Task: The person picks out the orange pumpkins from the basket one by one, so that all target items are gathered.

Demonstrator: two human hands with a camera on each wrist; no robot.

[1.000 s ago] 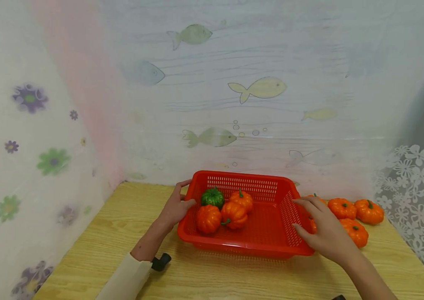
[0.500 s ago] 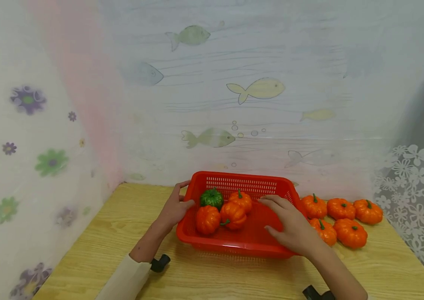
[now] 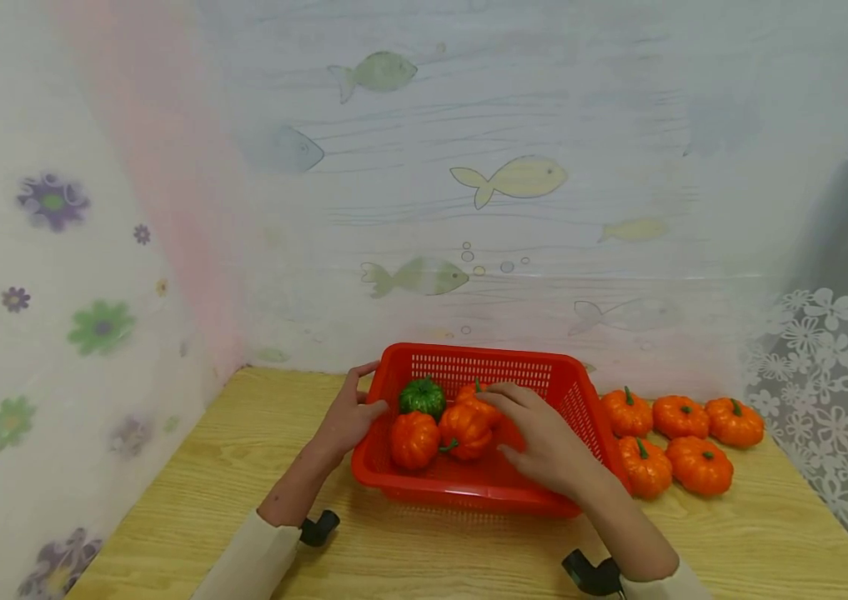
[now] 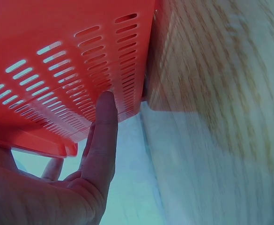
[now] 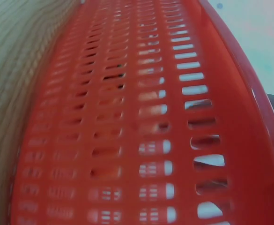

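Observation:
The red basket (image 3: 491, 493) holds a green pumpkin (image 3: 423, 398) and several orange pumpkins (image 3: 414, 440). At its left rim my left hand (image 3: 346, 419) grips with the thumb at the edge; in the left wrist view a finger (image 4: 104, 140) of it lies straight along the slotted outer wall (image 4: 80, 28). My right hand (image 3: 544, 437) is over the basket's inside with spread, bent fingers, close to the rear orange pumpkin, partly hiding it. Whether it touches that pumpkin I cannot tell. The right wrist view is mostly slotted basket wall (image 5: 127, 103).
Several more orange pumpkins (image 3: 699, 467) stand on the wooden table (image 3: 424, 558) to the right of the basket. A wall covering with fish drawings (image 3: 529, 177) hangs behind, and a flowered one (image 3: 101, 327) is on the left.
My right hand has moved left from the basket's right rim to above the pumpkins inside, uncovering the orange ones outside. My left hand and the basket have stayed nearly still.

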